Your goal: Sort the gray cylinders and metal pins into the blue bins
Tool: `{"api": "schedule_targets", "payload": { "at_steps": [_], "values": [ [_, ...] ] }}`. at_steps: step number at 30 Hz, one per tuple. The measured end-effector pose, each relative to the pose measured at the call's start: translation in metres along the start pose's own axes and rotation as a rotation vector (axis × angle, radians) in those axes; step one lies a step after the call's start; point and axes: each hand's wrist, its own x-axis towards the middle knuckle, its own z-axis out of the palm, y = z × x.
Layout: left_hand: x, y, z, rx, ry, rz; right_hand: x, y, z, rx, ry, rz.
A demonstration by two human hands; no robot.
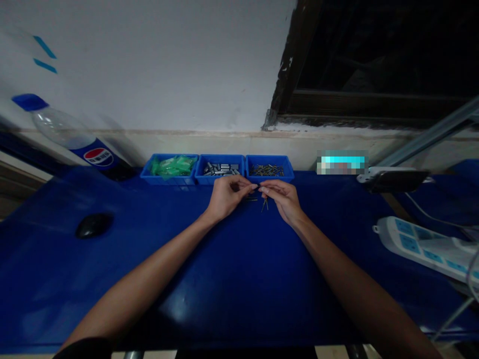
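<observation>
My left hand (229, 195) and my right hand (285, 198) meet just in front of the bins, thumbs and index fingers closed in pinches. Between their fingertips is something small and dark, too small to name. Thin screws (265, 204) show beneath my right hand's fingers; whether they are held or lie on the table I cannot tell. More thin screws (252, 199) are by my left thumb. Behind the hands, the right blue bin (292, 174) holds many thin screws, and the middle blue bin (200, 174) holds short silvery metal pieces.
A third blue bin (145, 174) contains green plastic bags. A cola bottle (80, 137) and a black mouse (93, 225) are on the left of the blue table (224, 289). To the right are a phone-like black device (398, 180) on a stand and a white power strip (422, 247).
</observation>
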Motion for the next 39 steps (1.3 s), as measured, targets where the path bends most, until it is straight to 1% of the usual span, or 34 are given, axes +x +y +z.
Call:
{"api": "schedule_targets", "payload": {
  "at_steps": [2, 6, 9, 12, 14, 19, 23, 25, 27, 29, 33, 39],
  "values": [
    [0.001, 0.001, -0.002, 0.084, -0.029, 0.013, 0.0, -0.001, 0.0, 0.015, 0.01, -0.002],
    [0.003, 0.004, -0.011, 0.407, -0.13, 0.111, 0.001, -0.001, 0.002, 0.063, 0.108, -0.056],
    [0.003, 0.003, -0.018, 0.632, -0.269, 0.196, 0.001, -0.002, 0.002, 0.085, 0.153, -0.056],
    [0.001, 0.001, -0.02, 0.753, -0.407, 0.213, 0.001, -0.001, 0.0, 0.084, 0.144, -0.04],
    [0.0, 0.001, -0.019, 0.774, -0.437, 0.206, 0.001, -0.001, 0.0, 0.093, 0.134, -0.047],
    [-0.001, 0.005, -0.016, 0.779, -0.439, 0.2, 0.0, -0.003, 0.001, 0.09, 0.127, -0.046],
    [-0.003, 0.009, -0.015, 0.829, -0.434, 0.183, 0.001, -0.003, 0.001, 0.085, 0.133, -0.044],
    [-0.003, 0.011, -0.014, 0.849, -0.426, 0.205, 0.001, -0.003, 0.001, 0.081, 0.129, -0.044],
    [-0.004, 0.013, -0.014, 0.855, -0.428, 0.255, 0.001, -0.002, 0.0, 0.078, 0.125, -0.044],
    [-0.004, 0.014, -0.013, 0.851, -0.46, 0.304, 0.001, -0.002, 0.0, 0.078, 0.125, -0.041],
    [-0.003, 0.011, -0.013, 0.829, -0.525, 0.321, 0.001, -0.002, 0.0, 0.096, 0.123, -0.037],
    [-0.002, 0.004, -0.014, 0.814, -0.514, 0.278, 0.002, 0.0, -0.001, 0.095, 0.118, -0.036]
  ]
}}
